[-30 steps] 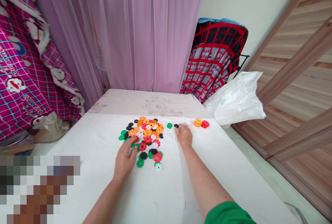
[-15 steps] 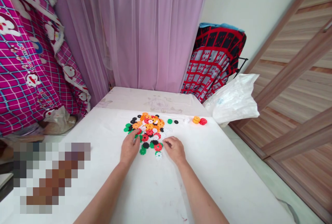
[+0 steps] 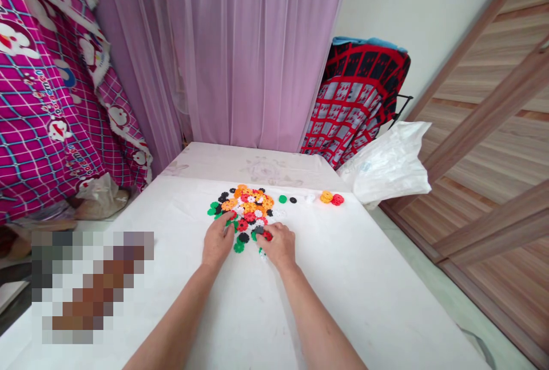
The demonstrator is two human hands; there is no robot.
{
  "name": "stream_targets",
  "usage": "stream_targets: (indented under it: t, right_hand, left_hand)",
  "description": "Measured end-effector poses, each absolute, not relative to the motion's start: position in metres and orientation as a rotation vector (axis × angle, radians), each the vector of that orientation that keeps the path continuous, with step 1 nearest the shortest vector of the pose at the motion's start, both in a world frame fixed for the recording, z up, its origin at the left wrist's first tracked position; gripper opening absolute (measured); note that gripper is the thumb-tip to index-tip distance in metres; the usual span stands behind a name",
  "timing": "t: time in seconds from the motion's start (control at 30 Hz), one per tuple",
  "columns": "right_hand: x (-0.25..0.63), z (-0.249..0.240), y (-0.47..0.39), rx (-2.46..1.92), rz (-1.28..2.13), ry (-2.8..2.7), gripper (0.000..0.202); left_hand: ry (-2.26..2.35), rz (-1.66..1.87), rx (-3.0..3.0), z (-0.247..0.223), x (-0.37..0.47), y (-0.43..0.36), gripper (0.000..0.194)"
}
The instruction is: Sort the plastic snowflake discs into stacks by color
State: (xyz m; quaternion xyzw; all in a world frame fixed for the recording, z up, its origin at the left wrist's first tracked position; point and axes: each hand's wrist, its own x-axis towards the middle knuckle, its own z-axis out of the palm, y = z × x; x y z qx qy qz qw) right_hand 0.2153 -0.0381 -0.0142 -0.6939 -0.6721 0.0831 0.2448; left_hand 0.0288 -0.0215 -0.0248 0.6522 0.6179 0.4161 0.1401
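The bulk is a mixed heap of flower-shaped, plastic-looking discs in five colours (image 3: 249,207) on the white cloth-covered table (image 3: 364,284); only a green group (image 3: 282,199), black group (image 3: 293,200), white group (image 3: 311,198), orange group (image 3: 326,197) and red group (image 3: 338,199) (one colour apiece) sit apart rightward. The left hand (image 3: 217,243), loosely curled, touches the heap's near-left edge; the right hand (image 3: 281,246) bends its fingers around a dark disc (image 3: 259,230), though I cannot tell whether either grips

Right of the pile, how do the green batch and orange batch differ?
The green batch sits nearer the mixed pile than the orange batch. The green batch looks smaller, the orange batch wider. The orange batch adjoins the red batch; the green batch stands apart. Both lie on white cloth.
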Motion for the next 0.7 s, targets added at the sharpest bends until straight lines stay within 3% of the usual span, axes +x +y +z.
stream_targets:
  t: [0.7]
  right_hand:
    - [0.212,-0.024,-0.031,-1.806,0.176,-1.762,0.023]
  left_hand:
    - [1.742,1.221,1.874,-0.025,0.029,-0.023,0.037]
